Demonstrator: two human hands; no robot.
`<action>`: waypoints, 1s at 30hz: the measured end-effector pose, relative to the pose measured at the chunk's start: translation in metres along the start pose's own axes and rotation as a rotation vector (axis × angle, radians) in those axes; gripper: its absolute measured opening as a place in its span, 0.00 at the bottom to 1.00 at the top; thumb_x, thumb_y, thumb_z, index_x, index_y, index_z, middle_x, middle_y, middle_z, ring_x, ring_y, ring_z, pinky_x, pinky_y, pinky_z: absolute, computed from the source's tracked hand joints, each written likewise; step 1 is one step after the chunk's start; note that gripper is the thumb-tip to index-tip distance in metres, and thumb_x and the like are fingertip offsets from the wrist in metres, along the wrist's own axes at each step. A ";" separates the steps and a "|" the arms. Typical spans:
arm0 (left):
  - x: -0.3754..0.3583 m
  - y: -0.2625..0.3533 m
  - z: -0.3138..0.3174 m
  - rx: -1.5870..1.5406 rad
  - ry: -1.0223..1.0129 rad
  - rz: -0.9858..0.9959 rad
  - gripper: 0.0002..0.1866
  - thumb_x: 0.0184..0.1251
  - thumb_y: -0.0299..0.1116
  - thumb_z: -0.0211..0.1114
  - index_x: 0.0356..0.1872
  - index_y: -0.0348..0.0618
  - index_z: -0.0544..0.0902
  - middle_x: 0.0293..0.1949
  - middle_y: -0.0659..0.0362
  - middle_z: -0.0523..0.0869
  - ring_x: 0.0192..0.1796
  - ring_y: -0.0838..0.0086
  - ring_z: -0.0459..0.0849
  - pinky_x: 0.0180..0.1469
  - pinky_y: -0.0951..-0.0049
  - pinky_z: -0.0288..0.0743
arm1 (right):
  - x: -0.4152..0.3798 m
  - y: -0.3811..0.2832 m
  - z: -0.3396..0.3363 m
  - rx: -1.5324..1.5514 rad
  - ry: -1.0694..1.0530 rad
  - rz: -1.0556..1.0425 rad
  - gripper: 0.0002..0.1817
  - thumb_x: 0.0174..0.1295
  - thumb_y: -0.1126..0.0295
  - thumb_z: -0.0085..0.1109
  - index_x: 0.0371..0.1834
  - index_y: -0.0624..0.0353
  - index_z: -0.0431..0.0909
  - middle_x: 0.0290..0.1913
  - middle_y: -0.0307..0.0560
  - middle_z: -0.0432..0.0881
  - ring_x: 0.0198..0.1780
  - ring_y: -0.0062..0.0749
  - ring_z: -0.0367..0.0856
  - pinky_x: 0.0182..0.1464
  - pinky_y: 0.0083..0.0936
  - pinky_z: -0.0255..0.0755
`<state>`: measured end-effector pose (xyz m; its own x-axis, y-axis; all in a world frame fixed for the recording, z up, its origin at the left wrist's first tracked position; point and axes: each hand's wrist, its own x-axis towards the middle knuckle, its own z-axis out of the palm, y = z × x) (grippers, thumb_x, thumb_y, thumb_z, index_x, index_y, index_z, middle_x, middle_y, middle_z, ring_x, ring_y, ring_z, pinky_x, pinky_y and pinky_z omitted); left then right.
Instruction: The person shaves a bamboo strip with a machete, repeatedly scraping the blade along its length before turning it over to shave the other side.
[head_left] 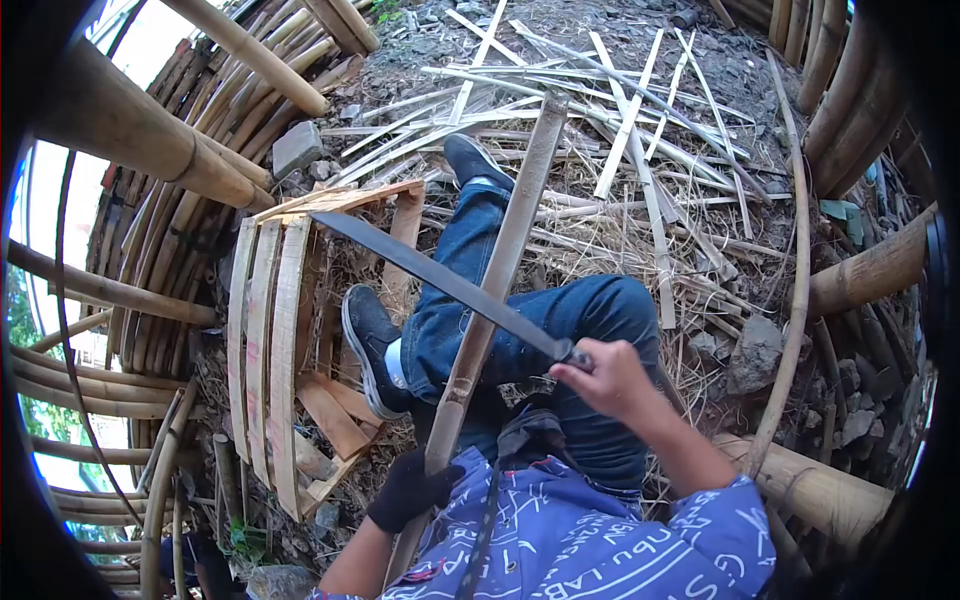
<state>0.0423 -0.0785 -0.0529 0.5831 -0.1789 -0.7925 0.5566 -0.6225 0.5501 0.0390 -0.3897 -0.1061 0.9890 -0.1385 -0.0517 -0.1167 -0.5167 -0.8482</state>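
Observation:
My right hand (604, 380), bare, is closed round the handle of a long machete (440, 277). Its dark blade points up and left, crossing over a split bamboo strip (520, 215) and reaching the wooden crate in this view. In a black glove, my left hand (415, 487) grips that strip near its lower end, close to my body. The strip slants up and away between my legs, its hollow side facing up. My legs in jeans (590, 320) are bent on either side of it.
A slatted wooden crate (270, 350) stands at my left. Ahead, many thin bamboo slivers (610, 120) lie heaped over stony ground. Bamboo poles (130, 130) are stacked along the left, with more poles (870, 270) at the right. Rocks (755, 355) lie right of my knee.

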 end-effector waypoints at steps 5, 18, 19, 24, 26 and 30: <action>0.015 0.017 0.007 -0.069 0.048 0.064 0.11 0.59 0.31 0.71 0.32 0.35 0.79 0.17 0.60 0.79 0.18 0.78 0.78 0.22 0.75 0.72 | -0.039 -0.022 0.058 0.569 -0.132 0.241 0.16 0.57 0.60 0.70 0.28 0.64 0.79 0.18 0.37 0.76 0.24 0.13 0.70 0.26 0.21 0.66; 0.061 0.029 -0.028 0.657 0.735 0.730 0.19 0.60 0.47 0.68 0.37 0.40 0.80 0.21 0.51 0.81 0.24 0.61 0.83 0.29 0.61 0.75 | -0.066 0.001 0.006 0.595 0.102 0.342 0.14 0.58 0.73 0.67 0.23 0.57 0.69 0.17 0.34 0.72 0.14 0.15 0.69 0.15 0.16 0.61; 0.057 0.030 -0.030 0.718 0.858 0.760 0.17 0.57 0.45 0.69 0.36 0.41 0.81 0.21 0.49 0.80 0.25 0.57 0.82 0.29 0.57 0.75 | -0.068 0.002 0.002 0.599 0.132 0.333 0.14 0.58 0.74 0.67 0.24 0.58 0.68 0.17 0.34 0.72 0.14 0.15 0.70 0.15 0.16 0.61; 0.052 0.031 -0.061 0.925 0.975 0.720 0.15 0.47 0.39 0.70 0.36 0.44 0.81 0.22 0.49 0.80 0.29 0.53 0.82 0.33 0.52 0.75 | -0.069 0.013 -0.012 0.607 0.281 0.262 0.11 0.61 0.70 0.64 0.30 0.61 0.71 0.16 0.37 0.70 0.13 0.18 0.68 0.14 0.16 0.62; 0.052 0.037 -0.070 1.041 0.870 0.908 0.15 0.42 0.36 0.69 0.35 0.45 0.82 0.25 0.50 0.81 0.33 0.53 0.82 0.37 0.54 0.76 | -0.067 0.012 -0.020 0.638 0.313 0.253 0.12 0.59 0.71 0.66 0.28 0.62 0.70 0.18 0.37 0.71 0.14 0.18 0.69 0.14 0.17 0.64; 0.066 0.063 -0.070 1.130 0.693 0.931 0.12 0.43 0.38 0.68 0.31 0.46 0.84 0.26 0.51 0.82 0.35 0.55 0.83 0.41 0.55 0.76 | -0.068 0.000 -0.038 0.592 0.395 0.214 0.12 0.59 0.72 0.65 0.28 0.62 0.69 0.19 0.38 0.71 0.14 0.18 0.69 0.14 0.17 0.64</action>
<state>0.1571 -0.0759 -0.0523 0.7666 -0.6300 0.1244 -0.6378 -0.7694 0.0337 -0.0316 -0.4121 -0.0824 0.8306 -0.5364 -0.1492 -0.1247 0.0819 -0.9888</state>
